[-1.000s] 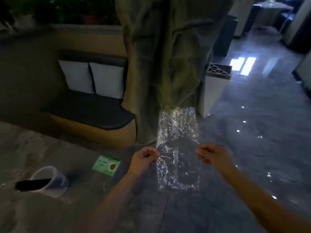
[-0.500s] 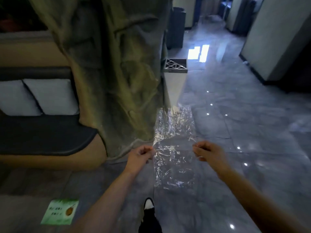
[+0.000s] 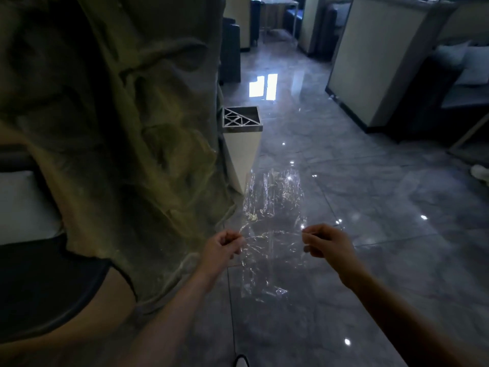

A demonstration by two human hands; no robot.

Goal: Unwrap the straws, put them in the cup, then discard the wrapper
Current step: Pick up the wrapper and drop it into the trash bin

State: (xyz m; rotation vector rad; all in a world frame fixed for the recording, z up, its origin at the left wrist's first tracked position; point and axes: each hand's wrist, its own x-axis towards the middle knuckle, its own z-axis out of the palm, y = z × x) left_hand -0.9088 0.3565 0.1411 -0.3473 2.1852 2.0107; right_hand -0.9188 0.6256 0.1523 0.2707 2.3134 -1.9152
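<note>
Wrapper [image 3: 274,229] hung mid-frame, stretched between left hand [image 3: 221,247] and right hand [image 3: 326,243], both pinching its side edges.

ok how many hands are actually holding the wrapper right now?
2. The left hand pinches the clear plastic wrapper at its left edge, the right hand at its right edge, stretching it flat above the floor.

Clear crinkled wrapper [image 3: 274,229]; white bin [image 3: 242,152]; grey floor [image 3: 383,234].
</note>
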